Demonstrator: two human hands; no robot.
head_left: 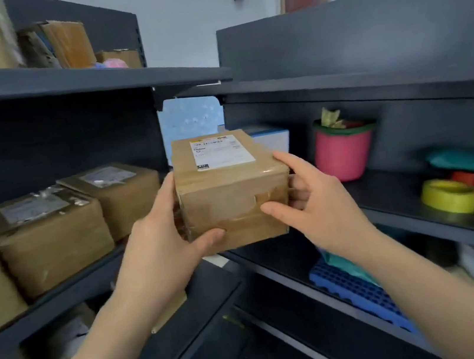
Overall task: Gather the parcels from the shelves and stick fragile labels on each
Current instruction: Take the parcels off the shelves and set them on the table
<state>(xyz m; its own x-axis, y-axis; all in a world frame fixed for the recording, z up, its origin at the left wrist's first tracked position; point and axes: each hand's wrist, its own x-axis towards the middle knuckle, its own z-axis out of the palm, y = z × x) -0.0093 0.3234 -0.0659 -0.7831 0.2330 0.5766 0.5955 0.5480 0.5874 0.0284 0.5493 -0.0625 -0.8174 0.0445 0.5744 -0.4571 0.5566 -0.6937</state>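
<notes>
Both your hands clamp parcel [231, 192]: left hand [159, 247] round left edge, right hand [318, 213] round right edge, thumbs on near face. Parcel in open gap between shelves, off both. Boxes [49, 237] fill left shelf [63, 303]; pink tub [343, 153] further back on right shelf [396, 216].

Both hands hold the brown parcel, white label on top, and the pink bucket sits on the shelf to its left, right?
No: the head view shows the pink bucket on the shelf right of the brown parcel. Left hand and right hand do hold it, white label on top.
</notes>
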